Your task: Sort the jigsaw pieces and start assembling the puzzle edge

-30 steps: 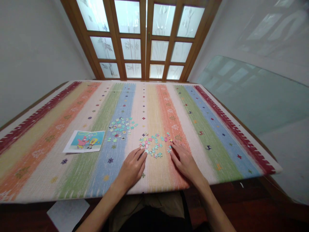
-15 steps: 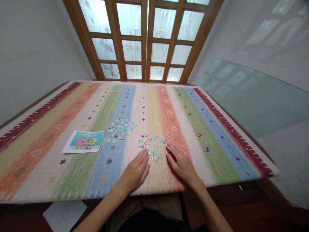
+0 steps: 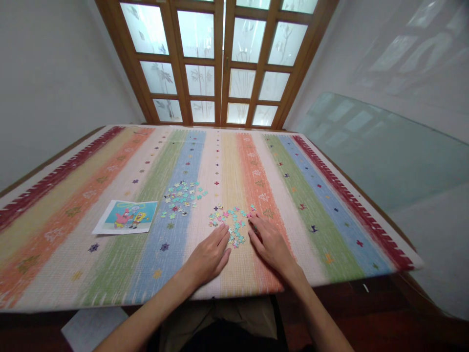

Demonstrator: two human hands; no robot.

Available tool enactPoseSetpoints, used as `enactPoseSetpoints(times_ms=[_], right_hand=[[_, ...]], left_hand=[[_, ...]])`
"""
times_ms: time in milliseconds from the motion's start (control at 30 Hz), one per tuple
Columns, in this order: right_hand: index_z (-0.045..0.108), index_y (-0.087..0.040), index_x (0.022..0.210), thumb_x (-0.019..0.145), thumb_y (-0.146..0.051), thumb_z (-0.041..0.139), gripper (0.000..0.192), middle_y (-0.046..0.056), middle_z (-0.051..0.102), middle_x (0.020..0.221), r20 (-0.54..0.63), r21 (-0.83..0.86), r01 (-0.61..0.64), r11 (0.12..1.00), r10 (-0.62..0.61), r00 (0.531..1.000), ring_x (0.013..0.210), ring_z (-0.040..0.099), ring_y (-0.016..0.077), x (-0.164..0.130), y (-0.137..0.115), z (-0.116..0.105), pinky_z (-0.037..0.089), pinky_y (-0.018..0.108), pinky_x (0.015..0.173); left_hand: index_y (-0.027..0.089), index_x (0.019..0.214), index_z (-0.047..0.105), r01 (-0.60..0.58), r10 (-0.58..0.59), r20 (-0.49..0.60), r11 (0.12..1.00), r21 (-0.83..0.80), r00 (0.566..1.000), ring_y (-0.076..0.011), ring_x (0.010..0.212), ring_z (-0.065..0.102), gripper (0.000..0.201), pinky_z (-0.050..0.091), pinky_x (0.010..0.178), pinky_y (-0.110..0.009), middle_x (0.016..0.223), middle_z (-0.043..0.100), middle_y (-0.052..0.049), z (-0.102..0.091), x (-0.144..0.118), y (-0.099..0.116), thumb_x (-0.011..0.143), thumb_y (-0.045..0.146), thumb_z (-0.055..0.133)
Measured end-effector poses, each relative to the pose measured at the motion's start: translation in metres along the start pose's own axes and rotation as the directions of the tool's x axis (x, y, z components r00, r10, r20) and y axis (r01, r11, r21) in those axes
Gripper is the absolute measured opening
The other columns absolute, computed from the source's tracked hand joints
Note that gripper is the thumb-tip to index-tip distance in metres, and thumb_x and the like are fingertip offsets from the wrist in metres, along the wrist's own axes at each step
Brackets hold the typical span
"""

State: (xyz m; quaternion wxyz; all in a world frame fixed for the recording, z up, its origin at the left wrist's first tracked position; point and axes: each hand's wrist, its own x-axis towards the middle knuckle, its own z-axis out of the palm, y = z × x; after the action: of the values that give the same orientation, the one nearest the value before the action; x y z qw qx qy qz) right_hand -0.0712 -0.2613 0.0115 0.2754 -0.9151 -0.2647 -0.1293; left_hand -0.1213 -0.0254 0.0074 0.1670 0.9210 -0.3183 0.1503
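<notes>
Small turquoise, pink and yellow jigsaw pieces [image 3: 237, 238] lie in a loose cluster between my two hands. My left hand [image 3: 210, 256] rests flat on the cloth at the cluster's left side, its outstretched fingertips over or against some pieces. On the other side my right hand [image 3: 270, 242] lies with fingers extended and thumb apart, fingertips at the right edge of the pieces. Whatever sits under the fingertips is hidden. Farther off to the left, a second group of mostly turquoise pieces [image 3: 183, 195] is spread on a blue stripe.
A printed picture [image 3: 126, 216] of cartoon figures lies left of the pieces. The striped tablecloth [image 3: 300, 254] covers the table, whose near edge runs under my forearms. White paper [image 3: 93, 328] shows below that edge. A glass panel [image 3: 384, 151] leans at the right wall; paned doors [image 3: 223, 63] stand beyond.
My left hand has shifted slightly right over the cluster's left side. My right hand has moved a little left, so the gap between the hands is narrower. The second group stays put.
</notes>
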Motion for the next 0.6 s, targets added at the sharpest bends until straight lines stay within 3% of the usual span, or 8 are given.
enactPoseSetpoints(times_ms=[400,600], right_hand=[[0.068,-0.018,0.128,0.100,-0.022,0.048,0.035,0.013,0.066,0.136,-0.019,-0.024,0.038,0.999,-0.038,0.999,0.131,0.058,0.0303,-0.001,0.004,-0.007,0.048,0.055,0.111],[0.068,-0.019,0.128,0.100,-0.021,0.046,0.036,0.013,0.066,0.135,-0.039,-0.025,0.018,1.000,-0.019,0.999,0.130,0.059,0.0301,-0.003,0.006,-0.002,0.047,0.057,0.112]], left_hand=[[0.009,0.141,0.047,-0.001,0.000,-0.013,0.999,-0.039,1.000,-0.0295,0.141,0.048,0.042,0.048,0.114,-0.046,0.146,0.055,-0.021,-0.002,0.007,-0.005,0.101,0.022,0.046],[0.009,0.146,0.044,0.165,-0.159,-0.097,0.985,0.056,0.982,-0.0337,0.142,0.045,0.049,0.046,0.113,-0.053,0.146,0.054,-0.022,-0.007,0.000,-0.020,0.103,0.031,0.045]])
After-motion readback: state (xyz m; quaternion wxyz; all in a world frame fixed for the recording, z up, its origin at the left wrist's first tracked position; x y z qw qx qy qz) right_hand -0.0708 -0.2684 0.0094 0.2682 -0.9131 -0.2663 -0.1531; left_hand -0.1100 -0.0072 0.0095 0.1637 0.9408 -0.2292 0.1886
